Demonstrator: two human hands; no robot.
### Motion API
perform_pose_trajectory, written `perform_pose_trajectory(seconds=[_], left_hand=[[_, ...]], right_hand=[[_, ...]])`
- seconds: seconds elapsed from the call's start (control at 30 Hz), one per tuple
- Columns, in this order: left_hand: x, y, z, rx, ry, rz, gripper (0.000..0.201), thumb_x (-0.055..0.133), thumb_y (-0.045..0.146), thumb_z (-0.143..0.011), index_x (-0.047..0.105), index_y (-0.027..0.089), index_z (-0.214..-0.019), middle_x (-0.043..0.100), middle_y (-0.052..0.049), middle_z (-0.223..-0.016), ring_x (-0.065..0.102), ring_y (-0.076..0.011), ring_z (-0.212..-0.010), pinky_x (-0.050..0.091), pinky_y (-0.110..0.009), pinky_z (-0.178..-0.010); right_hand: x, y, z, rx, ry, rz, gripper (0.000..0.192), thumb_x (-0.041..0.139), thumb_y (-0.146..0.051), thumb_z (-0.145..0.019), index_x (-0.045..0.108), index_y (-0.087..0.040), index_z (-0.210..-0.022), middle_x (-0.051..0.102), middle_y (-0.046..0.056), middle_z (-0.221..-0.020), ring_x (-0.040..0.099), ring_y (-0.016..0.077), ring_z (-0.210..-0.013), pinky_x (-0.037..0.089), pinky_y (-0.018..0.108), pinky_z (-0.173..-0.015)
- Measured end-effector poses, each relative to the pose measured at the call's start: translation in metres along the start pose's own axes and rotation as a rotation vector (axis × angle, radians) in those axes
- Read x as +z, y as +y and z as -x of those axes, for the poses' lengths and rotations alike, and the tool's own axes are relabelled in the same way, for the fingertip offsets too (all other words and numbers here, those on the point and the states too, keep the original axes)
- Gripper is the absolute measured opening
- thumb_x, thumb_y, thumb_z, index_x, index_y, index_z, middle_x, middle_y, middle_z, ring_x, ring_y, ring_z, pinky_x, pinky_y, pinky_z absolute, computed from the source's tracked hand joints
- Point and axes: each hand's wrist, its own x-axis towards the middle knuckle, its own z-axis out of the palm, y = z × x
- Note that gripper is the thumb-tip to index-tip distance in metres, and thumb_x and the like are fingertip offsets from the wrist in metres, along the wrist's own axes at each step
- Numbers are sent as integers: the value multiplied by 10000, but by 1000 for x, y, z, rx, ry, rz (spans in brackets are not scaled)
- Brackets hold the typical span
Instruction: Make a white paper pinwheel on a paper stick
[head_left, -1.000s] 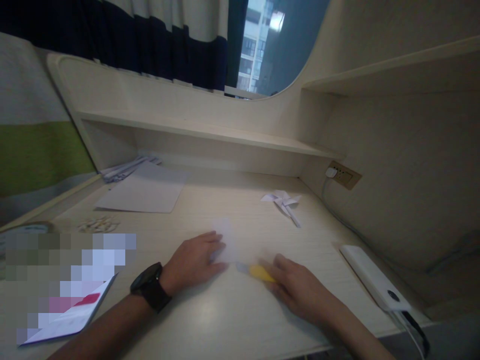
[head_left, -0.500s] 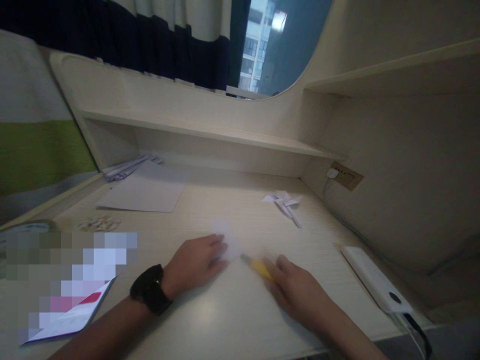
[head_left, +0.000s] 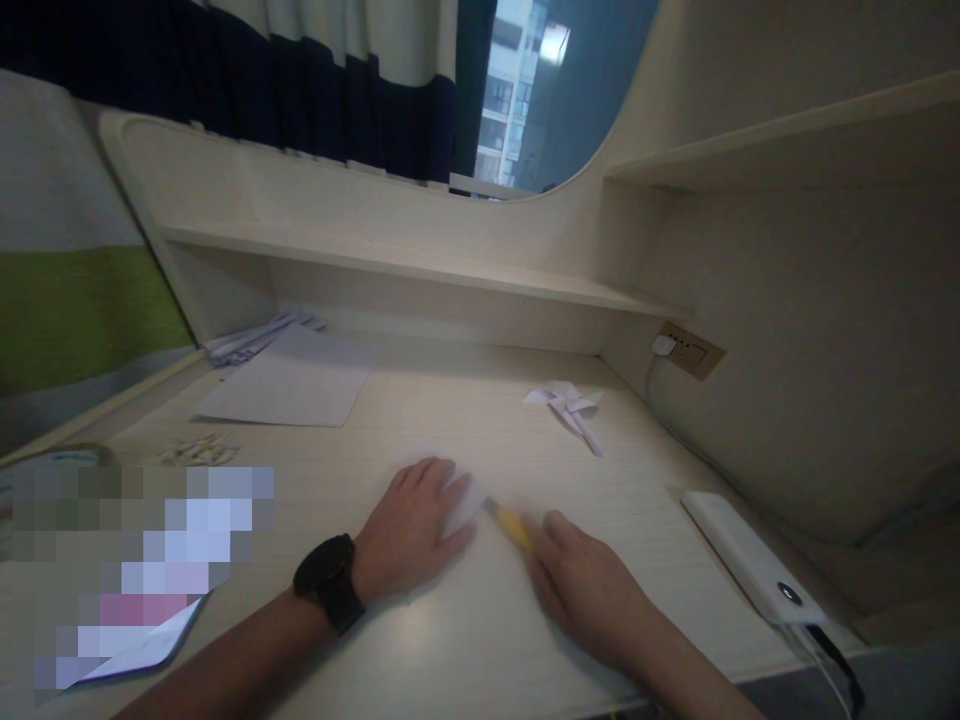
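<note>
My left hand (head_left: 420, 515), with a black watch on the wrist, lies over a small piece of white paper (head_left: 466, 502) on the desk. Its fingers are spread and press the paper down, hiding part of it. In my right hand (head_left: 577, 585) is a yellow utility knife (head_left: 513, 527), gripped by its handle. The knife's blade end points left and reaches the right edge of the paper; whether it cuts in cannot be made out. Farther back on the right lies a folded white paper pinwheel (head_left: 566, 405).
White sheets (head_left: 292, 380) lie at the back left, beside several rolled papers (head_left: 262, 338). Small pale bits (head_left: 199, 450) sit in front of them. A partly blurred flat item (head_left: 150, 650) is at the left. A white power strip (head_left: 750, 560) with cables lies along the right edge.
My left hand has shifted right and spread farther over the paper, closer to the knife. My right hand has moved slightly left and still holds the knife.
</note>
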Motion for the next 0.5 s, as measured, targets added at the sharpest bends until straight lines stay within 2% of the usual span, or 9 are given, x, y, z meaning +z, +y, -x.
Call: perform_pose_trajectory(seconds=[0.1,0.2,0.33,0.5], left_hand=[[4,-7,1,0,13,31,462,434,445,-919,470,200,-1308,497,-119,-1304,429,-273,-1206,358,-443,-1013],[5,-12,5,11,1,44,400,390,355,-947,464,232,-1320,513,-91,-1312,443,-251,-1213,356,-440,-1024],[5,-15,10,11,-17,11,454,480,243,-886,454,242,-1339,508,-83,-1347,435,-266,-1246,340,-456,-1047],[4,-17,6,79,-38,-7,423,485,319,-917,464,265,-1337,490,-60,-1395,423,-269,-1286,356,-460,-1048]], right_hand=[[-3,2,2,13,-6,-28,336,358,-230,-936,491,-164,-1237,559,93,-963,566,183,-739,435,300,-672],[-6,6,4,10,-8,-76,336,350,-247,-947,482,-168,-1246,565,86,-970,576,179,-749,438,294,-671],[-8,9,4,-4,-18,-123,329,353,-253,-950,486,-172,-1239,568,80,-979,583,172,-762,443,290,-694],[-7,8,5,-10,-12,-133,320,349,-249,-951,492,-172,-1227,564,77,-977,583,171,-770,434,286,-693]])
